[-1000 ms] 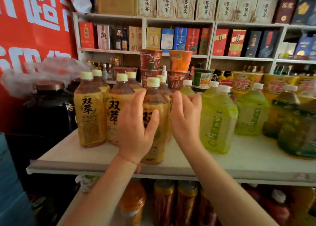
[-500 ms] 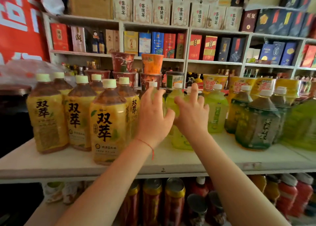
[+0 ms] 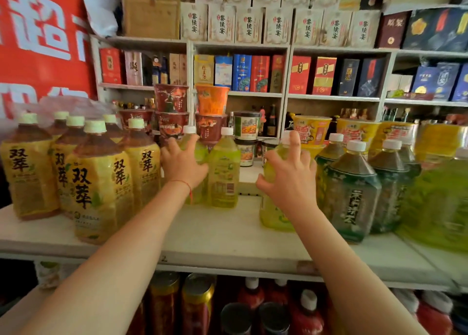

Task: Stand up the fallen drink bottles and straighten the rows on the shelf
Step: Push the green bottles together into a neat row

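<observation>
On the white shelf (image 3: 215,238), several yellow-labelled tea bottles (image 3: 98,182) stand upright at the left. In the middle stand light green bottles. My left hand (image 3: 183,164) grips one green bottle (image 3: 195,147) that is mostly hidden behind it, beside a second green bottle (image 3: 224,172). My right hand (image 3: 288,175) grips another light green bottle (image 3: 274,215) nearer the front, with the fingers spread over its shoulder. Dark green tea bottles (image 3: 352,192) stand just right of that hand.
Stacked instant noodle cups (image 3: 172,114) and yellow tubs (image 3: 312,130) stand behind the bottles. Large pale green bottles (image 3: 440,203) fill the shelf's right end. Red bottles and cans (image 3: 197,306) sit on the shelf below. Boxed goods line the wall shelves behind.
Both hands left the yellow bottle and moved right to the green bottles. They were close together; now they are spread apart, each on its own green bottle.
</observation>
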{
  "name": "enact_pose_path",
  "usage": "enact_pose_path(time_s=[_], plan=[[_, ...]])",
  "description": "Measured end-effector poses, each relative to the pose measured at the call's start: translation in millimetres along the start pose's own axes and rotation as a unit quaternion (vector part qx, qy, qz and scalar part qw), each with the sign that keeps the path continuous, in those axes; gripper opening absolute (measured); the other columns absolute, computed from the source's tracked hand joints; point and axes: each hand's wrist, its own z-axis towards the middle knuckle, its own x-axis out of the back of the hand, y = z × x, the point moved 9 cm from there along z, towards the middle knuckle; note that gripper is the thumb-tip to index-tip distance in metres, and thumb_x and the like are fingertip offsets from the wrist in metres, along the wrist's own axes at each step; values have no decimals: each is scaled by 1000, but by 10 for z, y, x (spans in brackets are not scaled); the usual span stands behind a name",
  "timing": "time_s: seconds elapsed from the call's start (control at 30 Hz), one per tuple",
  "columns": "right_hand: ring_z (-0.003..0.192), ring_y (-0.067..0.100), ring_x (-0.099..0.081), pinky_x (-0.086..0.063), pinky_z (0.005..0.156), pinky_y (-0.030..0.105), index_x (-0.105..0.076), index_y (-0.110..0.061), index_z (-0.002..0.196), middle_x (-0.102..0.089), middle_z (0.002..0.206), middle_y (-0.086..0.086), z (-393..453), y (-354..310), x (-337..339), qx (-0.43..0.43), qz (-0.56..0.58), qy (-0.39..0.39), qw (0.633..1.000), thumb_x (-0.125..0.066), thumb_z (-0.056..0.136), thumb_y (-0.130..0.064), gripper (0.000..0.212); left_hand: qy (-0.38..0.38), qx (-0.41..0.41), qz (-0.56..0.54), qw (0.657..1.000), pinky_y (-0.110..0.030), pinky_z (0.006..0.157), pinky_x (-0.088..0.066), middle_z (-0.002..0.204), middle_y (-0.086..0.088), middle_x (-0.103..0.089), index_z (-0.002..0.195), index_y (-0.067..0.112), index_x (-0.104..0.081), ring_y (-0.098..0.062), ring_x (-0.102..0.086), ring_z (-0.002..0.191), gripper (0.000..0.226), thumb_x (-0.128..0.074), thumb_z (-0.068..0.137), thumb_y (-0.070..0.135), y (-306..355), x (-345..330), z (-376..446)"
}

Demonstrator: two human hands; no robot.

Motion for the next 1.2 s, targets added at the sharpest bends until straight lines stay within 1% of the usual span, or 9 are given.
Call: enact_pose_path(time_s=[0.4, 0.5, 0.6, 0.8, 0.93, 1.0, 1.07, 1.13, 1.2], plan=[[135, 46, -35, -45, 96, 56, -45, -32, 137, 0, 166, 12, -20, 93, -67, -22, 29, 9, 999, -63, 86, -54, 58, -7, 9, -60, 998, -55, 99, -44, 147, -23, -27, 148, 47, -29, -49, -37, 130, 75, -69, 85, 50, -69, -130, 60], [133, 48, -35, -50, 94, 53, -36, -36, 143, -12, 161, 20, -33, 196, -143, -65, 81, -21, 994, -62, 86, -54, 65, -13, -1, -52, 999, -52, 96, -46, 145, -21, -30, 146, 48, -29, -47, -39, 128, 74, -69, 84, 47, -25, -62, -28], [128, 44, -40, -52, 90, 49, -32, -37, 146, -31, 150, 23, -28, 197, -146, -63, 62, -31, 996, -59, 87, -57, 67, -11, -9, -43, 999, -52, 95, -48, 145, -20, -31, 145, 49, -27, -46, -40, 128, 73, -68, 84, 49, 3, 45, -177], [126, 42, -42, -55, 83, 45, -31, -39, 147, -36, 145, 20, -15, 196, -148, -68, 52, -32, 996, -57, 87, -62, 69, -27, -94, -85, 992, -52, 99, -50, 145, -17, -37, 140, 58, -25, -40, -48, 126, 74, -69, 80, 57, 220, 270, -611], [129, 43, -39, -53, 83, 48, -33, -40, 148, -37, 146, 20, -10, 96, -93, -58, 76, -26, 995, -37, 99, -63, 55, -70, -146, -196, 967, -43, 105, -40, 141, -7, -36, 140, 55, -32, -32, -42, 128, 77, -77, 80, 39, 456, 225, -793], [130, 42, -39, -52, 80, 44, -25, -43, 153, -36, 147, 21, -56, -67, -74, -31, 66, -32, 997, -23, 104, -57, 51, -42, -143, -249, 957, -41, 108, -34, 138, -6, -37, 137, 46, -42, -30, -38, 130, 68, -74, 77, 37, 487, 230, -841], [129, 42, -39, -53, 77, 41, -12, -45, 157, -32, 151, 23, -118, -274, -72, 4, 49, -42, 998, -20, 106, -51, 51, 17, -143, -253, 957, -42, 109, -33, 135, -6, -42, 126, 36, -51, -29, -39, 129, 55, -64, 74, 50, 521, 297, -845], [130, 44, -37, -54, 79, 42, -4, -44, 157, -25, 155, 24, -164, -433, -104, 33, 45, -54, 997, -25, 109, -42, 53, 71, -139, -196, 968, -45, 104, -37, 130, -8, -48, 113, 30, -54, -30, -44, 124, 48, -54, 75, 59, 571, 366, -815], [129, 44, -40, -55, 80, 45, -9, -38, 154, -25, 155, 23, -196, -449, -97, 38, 93, -48, 994, -33, 108, -28, 53, 109, -135, -141, 975, -45, 95, -41, 121, -12, -52, 106, 24, -56, -33, -49, 115, 44, -54, 79, 59, 611, 426, -782]])
